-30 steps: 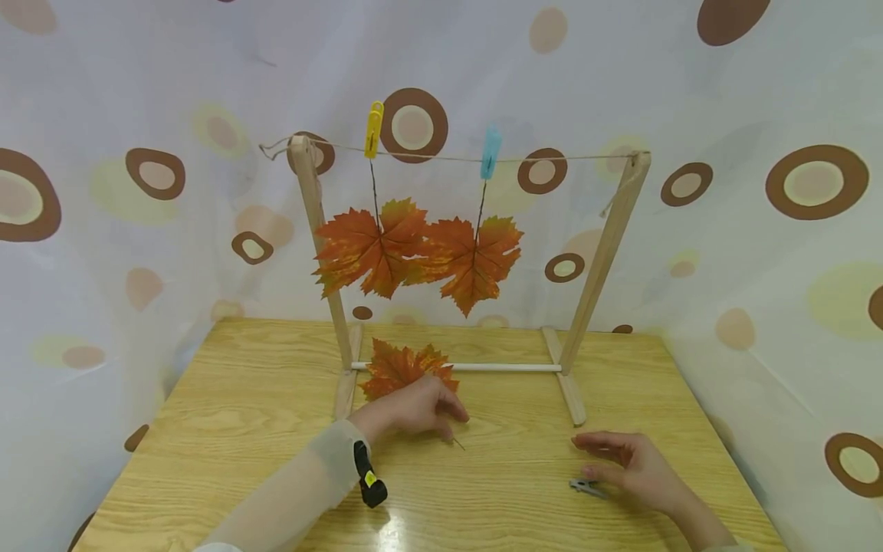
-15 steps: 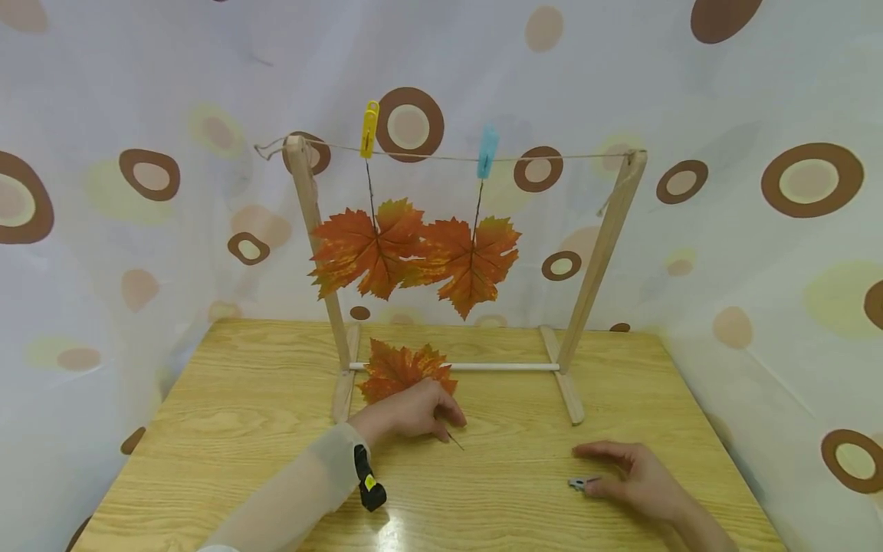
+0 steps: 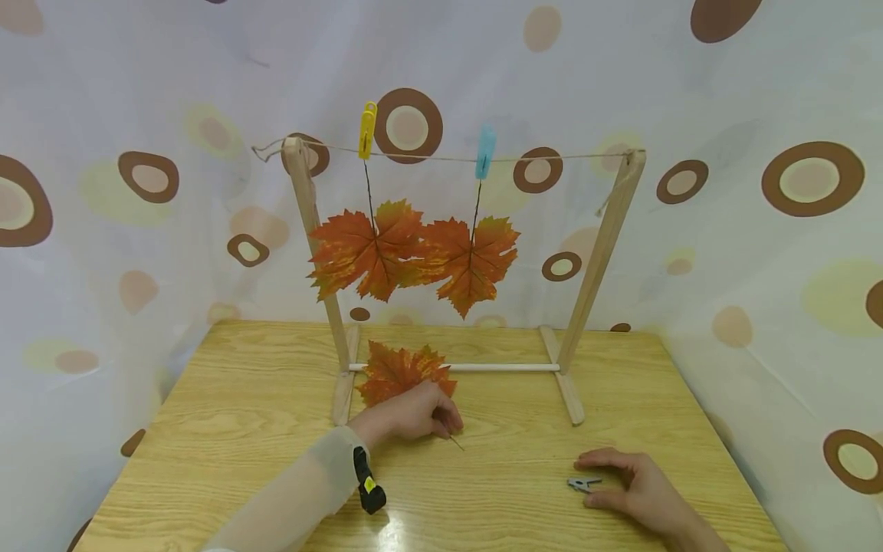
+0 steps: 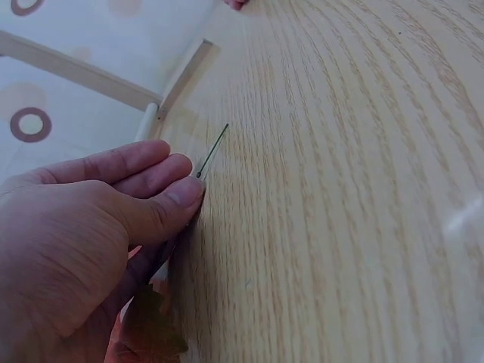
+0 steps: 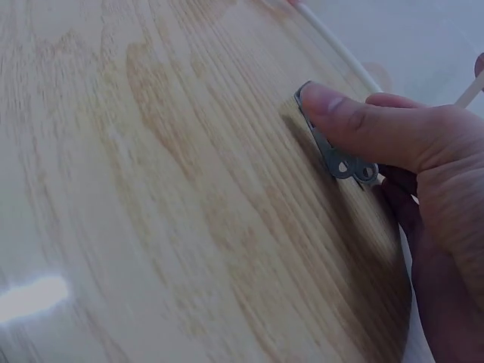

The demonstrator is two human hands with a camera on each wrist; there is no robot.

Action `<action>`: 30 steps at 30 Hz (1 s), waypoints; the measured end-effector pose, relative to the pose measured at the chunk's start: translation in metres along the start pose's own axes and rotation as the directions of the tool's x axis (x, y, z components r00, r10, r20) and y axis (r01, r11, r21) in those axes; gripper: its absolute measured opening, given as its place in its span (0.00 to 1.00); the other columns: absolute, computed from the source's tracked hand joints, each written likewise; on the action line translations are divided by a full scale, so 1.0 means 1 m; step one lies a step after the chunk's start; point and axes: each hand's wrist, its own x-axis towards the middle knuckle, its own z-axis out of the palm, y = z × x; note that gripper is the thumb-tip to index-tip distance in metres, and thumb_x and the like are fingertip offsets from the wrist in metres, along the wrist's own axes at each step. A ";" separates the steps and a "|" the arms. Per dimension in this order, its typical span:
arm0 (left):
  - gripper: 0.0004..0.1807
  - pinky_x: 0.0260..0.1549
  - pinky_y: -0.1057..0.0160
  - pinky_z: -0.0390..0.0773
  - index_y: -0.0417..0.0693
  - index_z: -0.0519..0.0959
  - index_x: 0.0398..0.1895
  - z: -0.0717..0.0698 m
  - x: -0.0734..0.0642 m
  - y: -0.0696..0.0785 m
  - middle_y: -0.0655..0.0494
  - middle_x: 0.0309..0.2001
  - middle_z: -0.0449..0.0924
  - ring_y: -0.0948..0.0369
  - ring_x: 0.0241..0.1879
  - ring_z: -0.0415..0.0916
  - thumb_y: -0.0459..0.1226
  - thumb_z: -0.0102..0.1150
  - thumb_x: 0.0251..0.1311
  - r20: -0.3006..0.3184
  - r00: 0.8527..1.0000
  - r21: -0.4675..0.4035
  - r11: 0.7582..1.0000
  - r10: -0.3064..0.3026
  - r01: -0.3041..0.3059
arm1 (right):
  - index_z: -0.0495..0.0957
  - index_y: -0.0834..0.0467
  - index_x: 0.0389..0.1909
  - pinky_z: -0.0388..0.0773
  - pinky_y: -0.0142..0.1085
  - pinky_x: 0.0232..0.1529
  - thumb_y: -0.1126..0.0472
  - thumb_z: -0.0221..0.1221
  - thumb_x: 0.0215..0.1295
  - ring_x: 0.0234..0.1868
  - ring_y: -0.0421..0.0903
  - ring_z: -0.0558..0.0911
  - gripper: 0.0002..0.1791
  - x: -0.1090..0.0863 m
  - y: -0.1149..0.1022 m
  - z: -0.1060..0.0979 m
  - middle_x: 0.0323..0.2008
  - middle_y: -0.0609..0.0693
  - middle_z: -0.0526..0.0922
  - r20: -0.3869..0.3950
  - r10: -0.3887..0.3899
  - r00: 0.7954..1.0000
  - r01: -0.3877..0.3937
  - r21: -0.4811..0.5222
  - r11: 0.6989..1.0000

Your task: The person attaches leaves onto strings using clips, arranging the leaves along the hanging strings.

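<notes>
My left hand (image 3: 414, 410) pinches the thin stem (image 4: 214, 147) of an orange artificial maple leaf (image 3: 395, 369) between thumb and fingers. That leaf lies over the white rod, partly hidden by the hand. A small grey clothespin (image 3: 585, 484) rests on the table by my right hand (image 3: 638, 491). Thumb and index finger stand apart on either side of it; in the right wrist view the thumb overlaps the clothespin (image 5: 333, 155). Two more leaves hang by their stems from a string, one under a yellow clothespin (image 3: 368, 130), the other under a light blue clothespin (image 3: 486, 153).
A wooden frame (image 3: 599, 268) stands at the back of the table (image 3: 510, 491), its string (image 3: 552, 158) tied between two posts. A white rod (image 3: 507, 367) joins its feet. A spotted curtain (image 3: 745, 92) surrounds the table.
My right hand has shifted slightly down, and its thumb has moved from over the clothespin to below it. The left hand keeps its place at the leaf stem.
</notes>
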 end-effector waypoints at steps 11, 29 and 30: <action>0.10 0.44 0.72 0.82 0.48 0.90 0.50 -0.005 -0.002 0.006 0.68 0.42 0.88 0.74 0.42 0.82 0.30 0.69 0.69 -0.034 0.998 0.105 0.994 0.045 -0.042 | 0.88 0.61 0.49 0.74 0.23 0.59 0.69 0.74 0.63 0.58 0.43 0.84 0.14 -0.002 -0.001 0.003 0.54 0.61 0.86 -0.081 0.025 0.996 -0.026 -0.013 1.000; 0.10 0.51 0.70 0.81 0.48 0.90 0.50 -0.023 0.002 0.018 0.64 0.47 0.88 0.69 0.50 0.83 0.32 0.62 0.76 -0.064 0.993 0.235 0.969 0.098 -0.081 | 0.81 0.74 0.52 0.89 0.40 0.40 0.84 0.65 0.64 0.42 0.52 0.88 0.16 0.026 -0.021 -0.016 0.47 0.65 0.85 -0.056 -0.226 0.973 0.230 0.095 0.969; 0.10 0.51 0.70 0.81 0.48 0.90 0.50 -0.024 0.002 0.020 0.64 0.47 0.88 0.69 0.49 0.83 0.32 0.61 0.76 -0.069 0.993 0.234 0.969 0.101 -0.082 | 0.81 0.75 0.53 0.89 0.40 0.40 0.84 0.64 0.64 0.42 0.52 0.88 0.16 0.028 -0.023 -0.016 0.47 0.65 0.85 -0.062 -0.225 0.972 0.231 0.098 0.968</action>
